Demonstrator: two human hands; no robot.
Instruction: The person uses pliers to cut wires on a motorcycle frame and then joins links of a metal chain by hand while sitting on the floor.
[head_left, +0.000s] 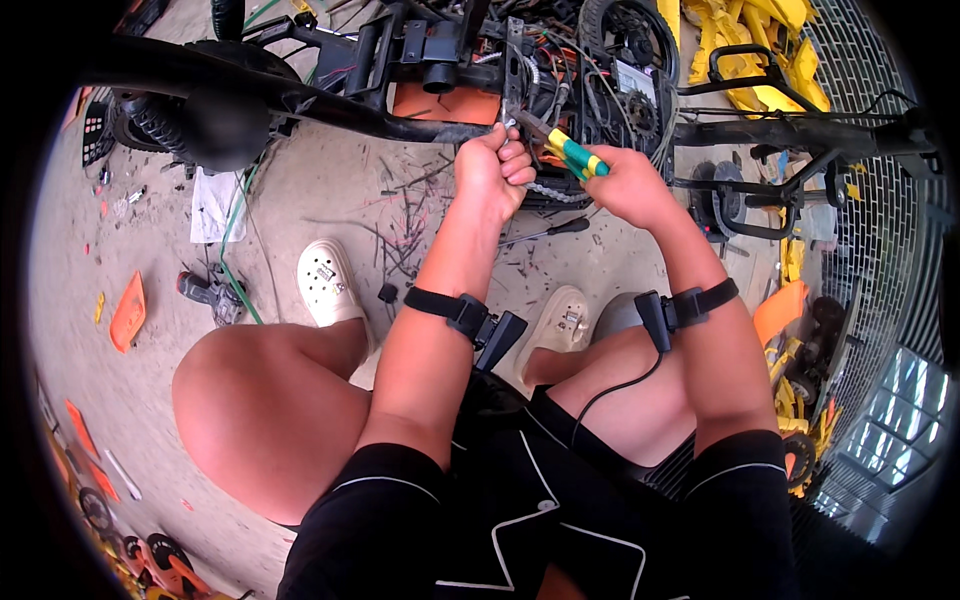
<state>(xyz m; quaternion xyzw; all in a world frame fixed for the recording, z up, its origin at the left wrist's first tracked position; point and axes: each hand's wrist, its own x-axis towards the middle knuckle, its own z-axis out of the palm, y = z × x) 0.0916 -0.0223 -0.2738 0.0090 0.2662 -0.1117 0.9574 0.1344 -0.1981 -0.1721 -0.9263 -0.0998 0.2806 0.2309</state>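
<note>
My right hand (632, 185) is wrapped round the green and yellow handles of a pair of pliers (572, 152). Their metal jaws point up and left, toward a dark upright metal bar (514, 62) on a stripped black vehicle frame (350, 115). Close by the jaws, my left hand (492, 172) is closed, its fingers curled in below the bar. A small shiny piece shows at its fingertips; what the hand grips is too small to make out. Loose wires (560, 85) run through the frame just beyond both hands.
Wire scraps (405, 215) and a black-handled screwdriver (560, 229) lie on the floor. A power drill (208, 292) and an orange panel (127, 312) are at the left. Yellow panels (750, 45) are piled at the far right. A green cord (228, 265) crosses the left floor.
</note>
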